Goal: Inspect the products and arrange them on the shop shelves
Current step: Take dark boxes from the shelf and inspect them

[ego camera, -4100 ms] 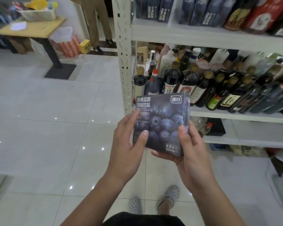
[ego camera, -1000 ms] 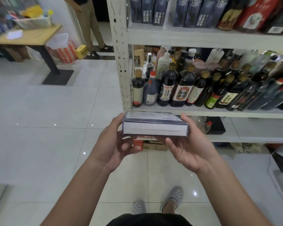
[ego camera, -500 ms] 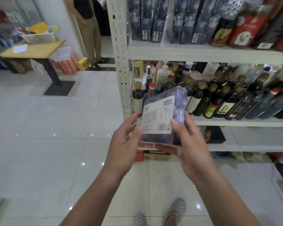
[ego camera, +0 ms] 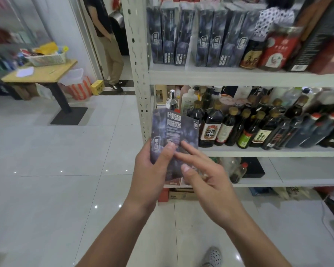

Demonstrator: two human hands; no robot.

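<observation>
Left hand [ego camera: 150,174] grips dark blue box [ego camera: 174,128] upright, thumb across front (print blurred). Right hand [ego camera: 208,182] loose, fingers straight, fingertips at box front, holding nothing.

One view here, worn on the head, facing forward and tilted down, wide lens bowing the edges. Close beneath it, mid-frame, sit the left hand [ego camera: 150,174] and right hand [ego camera: 210,185], the left gripping a dark box [ego camera: 174,132]. The shelf rack [ego camera: 141,74] stands near on the right, seen from just off its left end. Tiled floor [ego camera: 46,189] runs away left to a far wooden surface [ego camera: 42,74]; a shoe [ego camera: 213,256] sits at the bottom edge.
</observation>
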